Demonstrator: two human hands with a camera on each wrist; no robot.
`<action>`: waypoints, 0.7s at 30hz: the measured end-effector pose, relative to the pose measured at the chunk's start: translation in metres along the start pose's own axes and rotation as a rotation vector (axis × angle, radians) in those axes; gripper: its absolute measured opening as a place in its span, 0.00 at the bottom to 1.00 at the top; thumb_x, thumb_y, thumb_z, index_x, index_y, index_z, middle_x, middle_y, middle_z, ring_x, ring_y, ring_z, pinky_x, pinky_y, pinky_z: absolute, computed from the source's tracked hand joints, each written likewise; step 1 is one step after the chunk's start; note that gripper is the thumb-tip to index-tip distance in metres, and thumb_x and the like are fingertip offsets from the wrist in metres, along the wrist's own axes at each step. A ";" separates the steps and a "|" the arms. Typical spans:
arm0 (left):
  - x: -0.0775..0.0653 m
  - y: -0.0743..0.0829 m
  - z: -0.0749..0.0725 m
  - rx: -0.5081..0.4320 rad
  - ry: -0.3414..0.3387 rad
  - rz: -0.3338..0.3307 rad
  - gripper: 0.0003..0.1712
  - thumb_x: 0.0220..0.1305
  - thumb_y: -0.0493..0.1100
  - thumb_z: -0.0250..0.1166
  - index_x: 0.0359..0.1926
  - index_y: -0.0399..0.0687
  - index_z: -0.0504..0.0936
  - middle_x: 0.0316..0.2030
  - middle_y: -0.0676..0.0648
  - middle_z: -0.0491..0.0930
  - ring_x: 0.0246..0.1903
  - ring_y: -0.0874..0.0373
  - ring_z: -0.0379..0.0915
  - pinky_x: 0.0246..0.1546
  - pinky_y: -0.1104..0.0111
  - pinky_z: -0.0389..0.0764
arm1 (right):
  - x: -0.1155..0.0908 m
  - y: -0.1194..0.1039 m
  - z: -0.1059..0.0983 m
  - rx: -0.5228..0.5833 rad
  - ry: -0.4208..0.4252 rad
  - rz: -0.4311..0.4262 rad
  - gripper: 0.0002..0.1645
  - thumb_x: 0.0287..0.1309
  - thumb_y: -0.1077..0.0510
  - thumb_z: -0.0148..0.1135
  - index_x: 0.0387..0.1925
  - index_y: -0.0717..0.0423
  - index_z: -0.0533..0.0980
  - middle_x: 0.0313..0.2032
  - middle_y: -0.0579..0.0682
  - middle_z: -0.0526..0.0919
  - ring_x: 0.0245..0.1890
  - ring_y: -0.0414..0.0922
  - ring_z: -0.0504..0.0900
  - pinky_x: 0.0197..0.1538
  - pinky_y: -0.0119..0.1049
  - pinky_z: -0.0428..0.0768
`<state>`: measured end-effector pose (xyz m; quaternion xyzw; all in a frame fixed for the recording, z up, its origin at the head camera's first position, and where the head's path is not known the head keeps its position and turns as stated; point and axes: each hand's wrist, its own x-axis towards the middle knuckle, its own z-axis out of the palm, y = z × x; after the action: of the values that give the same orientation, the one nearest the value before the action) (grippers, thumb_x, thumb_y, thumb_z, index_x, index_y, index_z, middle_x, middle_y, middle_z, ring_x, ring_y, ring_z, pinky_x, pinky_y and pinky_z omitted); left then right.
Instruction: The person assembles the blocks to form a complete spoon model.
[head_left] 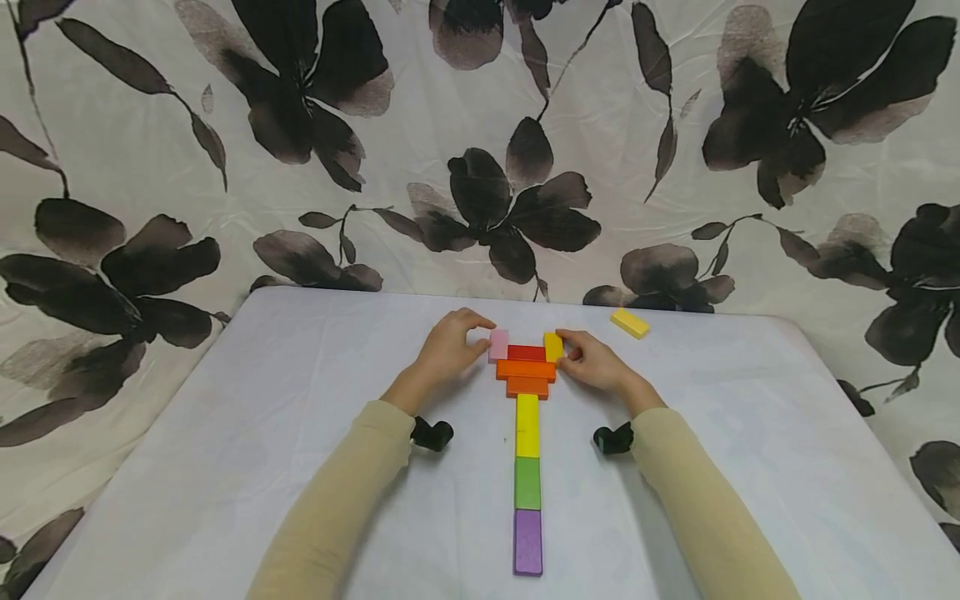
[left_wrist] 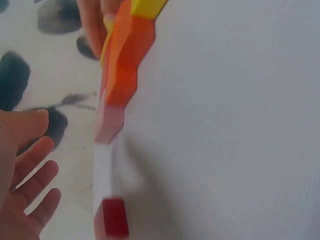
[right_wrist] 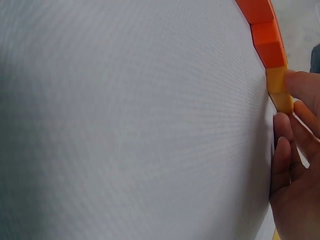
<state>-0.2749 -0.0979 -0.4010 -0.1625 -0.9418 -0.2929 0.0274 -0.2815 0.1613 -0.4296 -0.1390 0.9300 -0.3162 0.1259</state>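
Observation:
My left hand point(head_left: 448, 343) is beside the pink block point(head_left: 498, 346); in the left wrist view its fingers are spread, apart from that block. A dark red block point(left_wrist: 115, 218) stands near it there, hidden in the head view. My right hand point(head_left: 596, 360) pinches a small yellow block point(head_left: 553, 347), its thumb on the near face in the right wrist view. Between the pink and yellow blocks lies a red block point(head_left: 527, 353), above two stacked-in-line orange blocks point(head_left: 525, 370). Below runs a column of a long yellow block point(head_left: 527, 425), a green block point(head_left: 527, 483) and a purple block point(head_left: 528, 542).
A loose yellow block point(head_left: 630, 323) lies near the back edge of the white table point(head_left: 247, 433), right of the figure. Behind hangs a floral cloth point(head_left: 480, 100). Black wrist cameras point(head_left: 432, 434) stick out from both sleeves.

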 end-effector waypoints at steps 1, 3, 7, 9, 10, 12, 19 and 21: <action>0.000 -0.005 -0.003 -0.002 0.011 -0.003 0.15 0.59 0.43 0.63 0.49 0.51 0.81 0.49 0.49 0.76 0.48 0.52 0.71 0.53 0.60 0.72 | 0.000 0.000 0.000 0.000 -0.001 -0.002 0.35 0.60 0.55 0.56 0.67 0.54 0.58 0.49 0.55 0.70 0.40 0.47 0.69 0.43 0.34 0.71; -0.001 -0.014 -0.010 -0.014 0.021 -0.028 0.16 0.59 0.43 0.63 0.50 0.50 0.80 0.51 0.48 0.75 0.49 0.52 0.70 0.54 0.59 0.72 | -0.001 0.000 0.000 -0.001 -0.003 -0.003 0.35 0.60 0.55 0.56 0.67 0.54 0.58 0.49 0.55 0.70 0.40 0.47 0.69 0.42 0.35 0.71; -0.001 -0.029 -0.023 -0.052 0.022 -0.090 0.17 0.60 0.42 0.62 0.51 0.49 0.79 0.54 0.45 0.73 0.52 0.49 0.68 0.56 0.57 0.70 | -0.001 0.000 -0.001 -0.003 0.000 -0.001 0.35 0.60 0.55 0.56 0.67 0.53 0.58 0.49 0.54 0.70 0.40 0.47 0.69 0.42 0.34 0.71; -0.001 -0.035 -0.026 -0.058 0.005 -0.119 0.18 0.60 0.42 0.61 0.53 0.48 0.78 0.56 0.44 0.71 0.57 0.47 0.65 0.59 0.55 0.67 | -0.001 0.000 -0.001 -0.005 -0.001 0.000 0.35 0.60 0.55 0.56 0.67 0.53 0.58 0.49 0.54 0.70 0.40 0.47 0.69 0.43 0.34 0.71; -0.002 -0.038 -0.027 -0.056 -0.006 -0.136 0.19 0.61 0.42 0.60 0.53 0.48 0.78 0.56 0.43 0.71 0.57 0.47 0.65 0.59 0.55 0.67 | -0.001 0.000 -0.001 -0.005 -0.002 0.001 0.35 0.60 0.55 0.56 0.67 0.53 0.58 0.49 0.55 0.70 0.40 0.47 0.69 0.43 0.35 0.71; -0.003 -0.042 -0.027 -0.052 -0.029 -0.166 0.20 0.62 0.41 0.58 0.55 0.47 0.76 0.57 0.41 0.69 0.56 0.46 0.65 0.58 0.55 0.68 | -0.002 0.000 -0.002 -0.007 -0.003 0.002 0.35 0.60 0.55 0.56 0.67 0.53 0.58 0.49 0.55 0.70 0.40 0.47 0.69 0.43 0.35 0.71; -0.008 -0.052 -0.021 -0.056 -0.030 -0.166 0.20 0.62 0.39 0.56 0.55 0.43 0.76 0.56 0.38 0.70 0.53 0.45 0.68 0.55 0.56 0.71 | -0.002 -0.002 -0.001 0.001 0.001 0.016 0.35 0.60 0.54 0.56 0.67 0.52 0.58 0.48 0.54 0.70 0.40 0.47 0.69 0.43 0.35 0.70; -0.009 -0.054 -0.019 -0.042 -0.026 -0.149 0.20 0.61 0.38 0.57 0.55 0.42 0.76 0.55 0.38 0.71 0.53 0.46 0.69 0.55 0.56 0.71 | -0.002 -0.002 0.000 0.003 0.001 0.026 0.35 0.60 0.54 0.56 0.67 0.52 0.58 0.47 0.54 0.70 0.40 0.47 0.69 0.42 0.34 0.71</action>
<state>-0.2844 -0.1532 -0.4157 -0.0961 -0.9453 -0.3117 -0.0102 -0.2793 0.1606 -0.4277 -0.1265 0.9312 -0.3162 0.1299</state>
